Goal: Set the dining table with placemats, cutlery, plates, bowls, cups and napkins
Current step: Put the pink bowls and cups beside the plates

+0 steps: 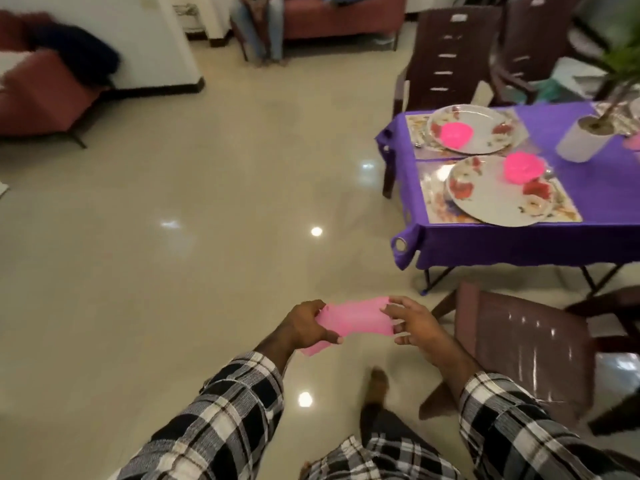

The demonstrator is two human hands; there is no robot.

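Napkin (353,322) between left hand (306,329) and right hand (414,323)

Head-worn view, looking down, hands close

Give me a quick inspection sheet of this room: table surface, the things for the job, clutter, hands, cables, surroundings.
Surface: table under a purple cloth.
Job's things: two floral plates, far plate and near plate, each on a placemat and carrying a pink folded napkin; another pink napkin is held above the floor.
Clutter: white plant pot on the table.
Hands: left hand grips the held napkin; right hand pinches its other end.
Cables: nothing seen.
Surroundings: brown chairs, red sofa, glossy tiled floor, seated person.
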